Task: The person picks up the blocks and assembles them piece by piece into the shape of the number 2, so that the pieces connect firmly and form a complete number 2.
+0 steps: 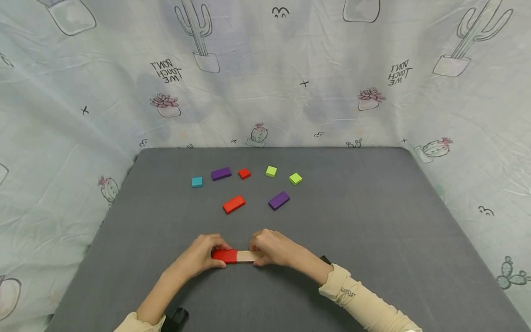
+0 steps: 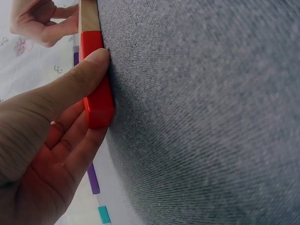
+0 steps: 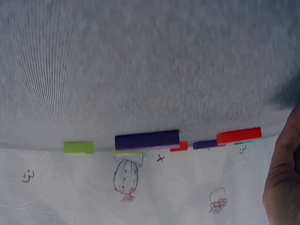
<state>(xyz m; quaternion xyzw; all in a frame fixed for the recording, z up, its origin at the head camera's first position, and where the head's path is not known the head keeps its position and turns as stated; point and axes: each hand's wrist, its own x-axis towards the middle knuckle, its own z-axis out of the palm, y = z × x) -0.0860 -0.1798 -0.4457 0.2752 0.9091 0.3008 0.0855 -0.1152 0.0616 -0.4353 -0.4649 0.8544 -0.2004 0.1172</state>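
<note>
A red block [image 1: 226, 256] and a plain wooden block [image 1: 244, 257] lie end to end on the grey table, near its front. My left hand [image 1: 202, 252] pinches the red block, thumb on the near long side and fingers behind. In the left wrist view the thumb [image 2: 82, 79] presses along the red face, and one red end shows below it. From the other side my right hand [image 1: 274, 249] holds the wooden block between thumb and fingers, covering its right end. Only part of the right hand [image 3: 283, 173] shows at the edge of the right wrist view.
Beyond my hands lie a red block [image 1: 234, 204] and a purple block [image 1: 279, 201]. Farther back are a teal block [image 1: 197, 182], another purple block [image 1: 221, 174], a small red block [image 1: 244, 173] and two lime blocks [image 1: 271, 171]. A cactus-print cloth [image 1: 265, 74] hangs behind the table.
</note>
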